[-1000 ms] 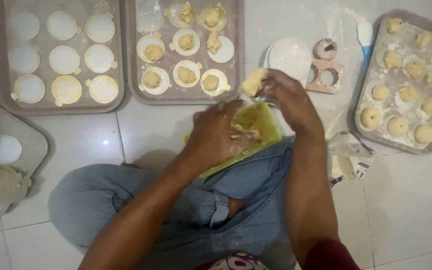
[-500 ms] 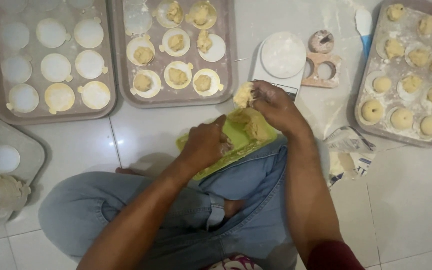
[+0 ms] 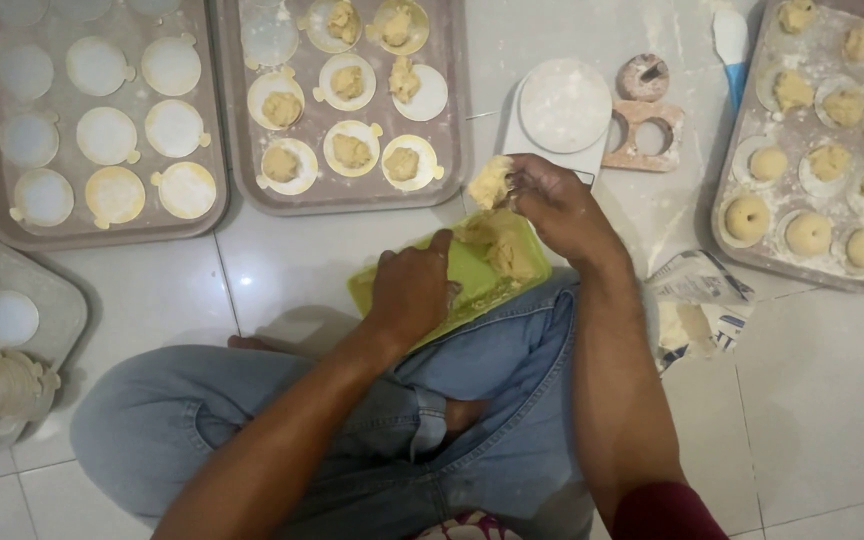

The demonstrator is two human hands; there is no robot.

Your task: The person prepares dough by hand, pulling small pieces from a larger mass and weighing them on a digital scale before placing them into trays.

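Steadying the green tray (image 3: 452, 275) under its flat fingers, the left hand (image 3: 414, 290) lets the right hand (image 3: 552, 205) pinch a dough lump (image 3: 490, 184) at its fingertips.

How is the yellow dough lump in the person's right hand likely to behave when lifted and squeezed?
The dough lump looks ragged and crumbly, so bits may break off. It probably dents easily, since the right hand pinches it with the fingertips alone. Its rough, floured surface likely is not slippery.
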